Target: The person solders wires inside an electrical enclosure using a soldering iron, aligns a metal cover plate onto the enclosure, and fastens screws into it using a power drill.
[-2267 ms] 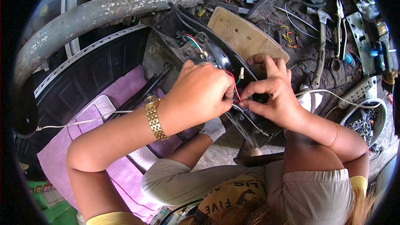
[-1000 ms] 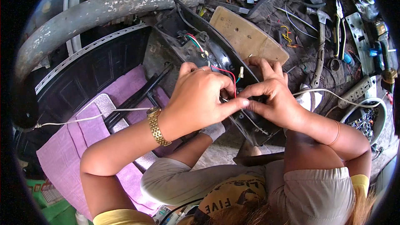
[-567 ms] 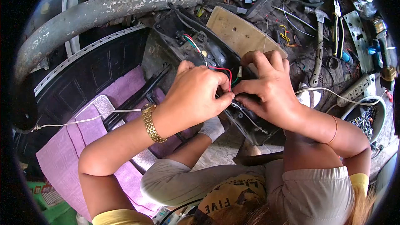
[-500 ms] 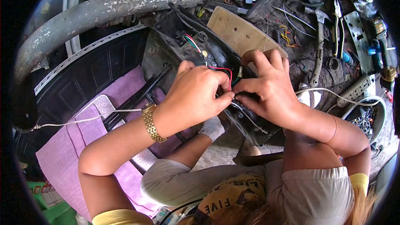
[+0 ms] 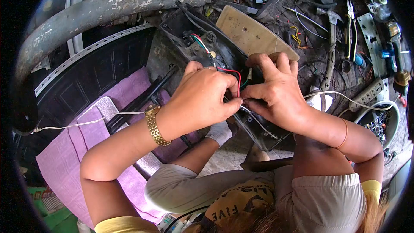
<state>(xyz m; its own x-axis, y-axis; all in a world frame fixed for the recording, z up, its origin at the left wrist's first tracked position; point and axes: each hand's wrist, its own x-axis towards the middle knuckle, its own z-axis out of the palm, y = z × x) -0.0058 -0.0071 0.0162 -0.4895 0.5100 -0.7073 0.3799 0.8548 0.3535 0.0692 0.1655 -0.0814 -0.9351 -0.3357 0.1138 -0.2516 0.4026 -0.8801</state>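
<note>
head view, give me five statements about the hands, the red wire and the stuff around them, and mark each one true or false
1. The red wire runs down to the left hand. True.
2. A gold watch is on the right wrist. False: the gold watch is on the left wrist.
3. The hammer lies left of the pliers in the picture. True.
4. The right hand grips the hammer. False: the right hand is over the black plastic part, close to the left hand.
5. The purple cloth is on the left side of the picture. True.
</note>
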